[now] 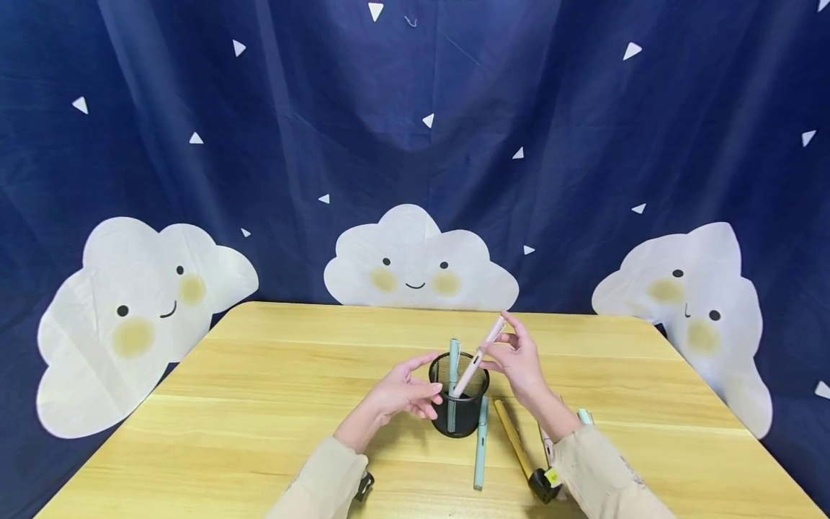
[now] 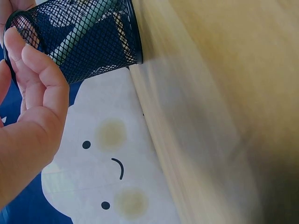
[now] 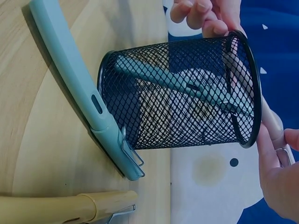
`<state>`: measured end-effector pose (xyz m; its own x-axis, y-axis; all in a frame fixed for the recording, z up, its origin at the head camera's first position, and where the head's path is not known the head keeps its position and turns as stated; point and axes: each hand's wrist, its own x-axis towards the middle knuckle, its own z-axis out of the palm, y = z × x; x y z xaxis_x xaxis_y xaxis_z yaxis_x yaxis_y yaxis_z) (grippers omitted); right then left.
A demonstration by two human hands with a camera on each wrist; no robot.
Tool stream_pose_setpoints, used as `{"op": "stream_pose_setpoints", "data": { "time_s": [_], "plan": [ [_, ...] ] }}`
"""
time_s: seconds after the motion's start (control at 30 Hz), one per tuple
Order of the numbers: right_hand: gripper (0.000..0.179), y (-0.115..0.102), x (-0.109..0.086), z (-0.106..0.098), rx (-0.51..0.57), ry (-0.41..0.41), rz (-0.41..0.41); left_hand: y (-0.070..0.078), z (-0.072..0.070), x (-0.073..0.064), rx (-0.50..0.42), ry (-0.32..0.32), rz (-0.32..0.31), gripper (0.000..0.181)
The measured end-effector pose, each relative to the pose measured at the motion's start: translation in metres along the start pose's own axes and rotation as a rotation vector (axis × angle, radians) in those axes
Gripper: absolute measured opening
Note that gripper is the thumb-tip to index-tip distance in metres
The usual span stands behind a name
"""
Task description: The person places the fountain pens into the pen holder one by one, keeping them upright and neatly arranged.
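Observation:
A black mesh pen holder [image 1: 459,414] stands upright on the table, with a teal pen [image 1: 453,360] leaning inside it. At its left side, my left hand [image 1: 405,391] holds the rim between thumb and fingers; some of those fingers are hidden in the left wrist view. My right hand [image 1: 519,364] pinches a pale pink pen [image 1: 476,360] near its upper end. That pen slants down, its lower tip inside the holder's mouth. Beside the holder lies another teal pen [image 3: 77,74], its clip showing in the right wrist view.
A yellow pen [image 1: 512,436] lies right of the teal one, close to a black object with a yellow label [image 1: 543,484]. More pens, one with a teal end [image 1: 586,417], are partly hidden under my right forearm. A blue curtain with clouds [image 1: 421,267] hangs behind the wooden table [image 1: 272,404].

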<state>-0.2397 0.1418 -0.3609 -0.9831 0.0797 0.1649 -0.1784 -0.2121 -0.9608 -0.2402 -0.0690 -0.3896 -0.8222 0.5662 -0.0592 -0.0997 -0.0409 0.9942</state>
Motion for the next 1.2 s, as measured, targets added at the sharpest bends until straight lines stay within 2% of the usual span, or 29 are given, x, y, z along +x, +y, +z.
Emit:
{"op": "stream_pose_setpoints", "data": {
  "time_s": [0.7,0.97,1.2],
  "plan": [
    [0.068,0.008,0.0,0.014,-0.082,-0.05,-0.075,-0.003,-0.001,0.002,-0.011,-0.002,-0.001,0.068],
    [0.061,0.011,0.0,0.019,-0.182,-0.043,-0.141,-0.003,-0.001,0.002,-0.005,0.007,0.0,0.067],
    [0.059,0.013,-0.001,0.021,-0.24,-0.064,-0.16,-0.003,-0.001,0.002,-0.001,0.003,-0.001,0.065]
  ]
}}
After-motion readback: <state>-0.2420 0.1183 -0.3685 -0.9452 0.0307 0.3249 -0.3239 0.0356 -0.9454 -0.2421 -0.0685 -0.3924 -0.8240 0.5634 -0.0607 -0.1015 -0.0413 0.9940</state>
